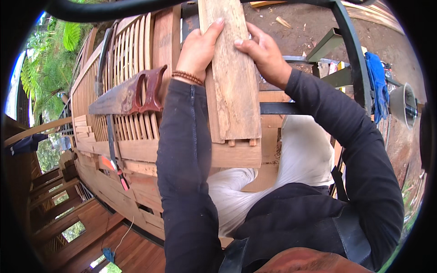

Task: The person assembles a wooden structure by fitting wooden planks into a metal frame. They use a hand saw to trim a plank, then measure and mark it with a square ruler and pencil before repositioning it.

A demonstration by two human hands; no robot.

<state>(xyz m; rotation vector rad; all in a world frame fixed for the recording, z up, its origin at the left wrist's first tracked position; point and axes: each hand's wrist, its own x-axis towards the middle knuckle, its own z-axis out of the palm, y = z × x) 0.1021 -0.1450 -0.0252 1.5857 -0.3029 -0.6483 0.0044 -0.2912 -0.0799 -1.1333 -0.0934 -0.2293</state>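
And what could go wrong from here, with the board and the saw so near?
Splinters: the left hand and right hand are bare on the board, which looks rough.

A bump: the saw lies on the slatted panel beside the left sleeve, which might knock it.

We've hardly any room L of L hand: saw handle sits close by L sleeve, tho we could pass over the far part of the panel. Board blocks the way btw. it & R hand. R of that, we've free space up to the frame, w/ braces in the way & blue fabric beside it. Nearer us, a bar crosses btw. board & R sleeve; our knee obstructs below.
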